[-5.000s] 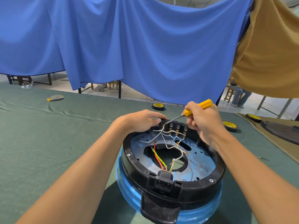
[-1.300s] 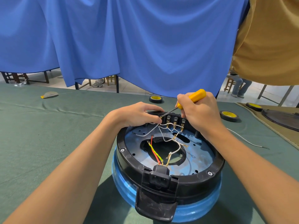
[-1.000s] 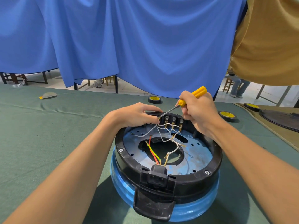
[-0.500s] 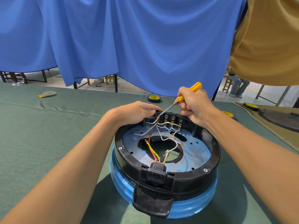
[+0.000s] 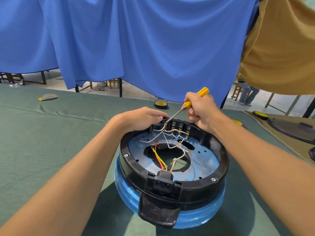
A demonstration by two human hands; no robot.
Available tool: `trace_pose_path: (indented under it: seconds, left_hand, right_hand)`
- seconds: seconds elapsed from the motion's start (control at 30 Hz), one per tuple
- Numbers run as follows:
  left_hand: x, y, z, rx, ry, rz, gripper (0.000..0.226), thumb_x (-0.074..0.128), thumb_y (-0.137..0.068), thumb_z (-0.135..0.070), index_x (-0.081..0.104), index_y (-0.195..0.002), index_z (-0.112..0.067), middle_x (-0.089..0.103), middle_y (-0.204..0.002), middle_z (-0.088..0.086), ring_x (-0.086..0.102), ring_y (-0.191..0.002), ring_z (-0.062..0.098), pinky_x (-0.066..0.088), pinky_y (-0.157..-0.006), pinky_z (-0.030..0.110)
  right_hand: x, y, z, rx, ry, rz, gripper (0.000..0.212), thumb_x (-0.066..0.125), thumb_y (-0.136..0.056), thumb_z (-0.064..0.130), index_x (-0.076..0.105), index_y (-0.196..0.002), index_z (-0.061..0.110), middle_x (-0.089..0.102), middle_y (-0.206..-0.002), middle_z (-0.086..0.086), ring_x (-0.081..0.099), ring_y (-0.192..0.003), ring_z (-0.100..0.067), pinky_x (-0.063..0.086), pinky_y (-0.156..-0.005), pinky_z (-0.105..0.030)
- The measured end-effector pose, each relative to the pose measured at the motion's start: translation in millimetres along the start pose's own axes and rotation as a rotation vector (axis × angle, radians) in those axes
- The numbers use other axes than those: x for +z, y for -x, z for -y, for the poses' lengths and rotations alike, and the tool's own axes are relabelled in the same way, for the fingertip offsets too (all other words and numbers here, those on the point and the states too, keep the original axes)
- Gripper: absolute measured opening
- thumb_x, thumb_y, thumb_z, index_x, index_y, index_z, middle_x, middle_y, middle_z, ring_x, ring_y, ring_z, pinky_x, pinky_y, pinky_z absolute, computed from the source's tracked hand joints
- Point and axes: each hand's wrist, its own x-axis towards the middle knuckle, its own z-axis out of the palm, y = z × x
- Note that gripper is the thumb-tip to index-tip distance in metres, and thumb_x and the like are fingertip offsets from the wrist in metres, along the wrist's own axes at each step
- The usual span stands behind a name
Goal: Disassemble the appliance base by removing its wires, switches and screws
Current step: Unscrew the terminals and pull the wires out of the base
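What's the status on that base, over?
Right hand grips screwdriver, tip at leftmost terminal. Left hand grips base at far rim. Wires attached. Left thumb close to tip.

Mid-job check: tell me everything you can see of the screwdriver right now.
The screwdriver has a yellow, plastic-looking handle and a thin bare-metal shaft. The right hand grips the handle, whose butt end sticks out above the fist. The shaft slants down and left, its tip at the leftmost terminal of the switch block on the far rim of the appliance base. The left hand holds that rim beside the tip. The tip's shape cannot be made out.
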Motion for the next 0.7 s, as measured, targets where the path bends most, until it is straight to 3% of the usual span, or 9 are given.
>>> trace_pose_path:
  seconds: [0.1,0.2,0.4,0.5,0.7]
  left_hand:
    - [0,1,-1,-0.003,-0.002,-0.004,0.032,0.04,-0.104,-0.027,0.058,-0.129,-0.036,0.056,-0.135,-0.008,0.046,-0.125,0.011,0.03,-0.11,0.035]
    - [-1,1,-1,-0.006,0.001,-0.004,0.033,0.039,-0.104,-0.027,0.057,-0.13,-0.035,0.056,-0.134,-0.008,0.047,-0.125,0.011,0.03,-0.11,0.034]
    - [0,1,-1,0.003,0.007,0.002,0.033,0.038,-0.104,-0.025,0.058,-0.129,-0.032,0.06,-0.129,-0.006,0.05,-0.121,0.012,0.033,-0.11,0.038]
    - [1,1,-1,-0.004,0.006,0.004,0.033,0.038,-0.104,-0.025,0.057,-0.13,-0.032,0.059,-0.131,-0.004,0.05,-0.122,0.012,0.033,-0.111,0.039]
    - [-1,2,-2,-0.014,-0.014,-0.011,0.033,0.039,-0.104,-0.027,0.056,-0.132,-0.035,0.055,-0.136,-0.006,0.047,-0.122,0.009,0.031,-0.102,0.027]
  right_hand:
    - [5,-15,1,0.126,0.005,0.035,0.025,0.047,-0.081,0.001,0.036,-0.061,0.011,0.045,-0.052,-0.009,0.027,-0.035,-0.01,0.019,-0.04,-0.017]
    - [8,-18,0,0.133,0.0,0.046,0.026,0.047,-0.081,0.001,0.035,-0.061,0.012,0.043,-0.047,-0.007,0.025,-0.035,-0.011,0.019,-0.039,-0.017]
    - [-8,6,-9,-0.241,0.046,0.083,0.035,0.054,-0.087,0.005,0.05,-0.052,0.001,0.045,-0.052,-0.012,0.034,-0.04,-0.015,0.026,-0.04,-0.02]
    - [-7,7,-6,-0.315,0.126,0.123,0.036,0.054,-0.088,0.006,0.051,-0.054,-0.005,0.043,-0.054,-0.013,0.033,-0.041,-0.017,0.027,-0.04,-0.021]
    - [13,-28,10,0.025,0.129,0.217,0.034,0.048,-0.084,0.002,0.033,-0.054,0.012,0.038,-0.044,-0.007,0.021,-0.034,-0.012,0.015,-0.04,-0.017]
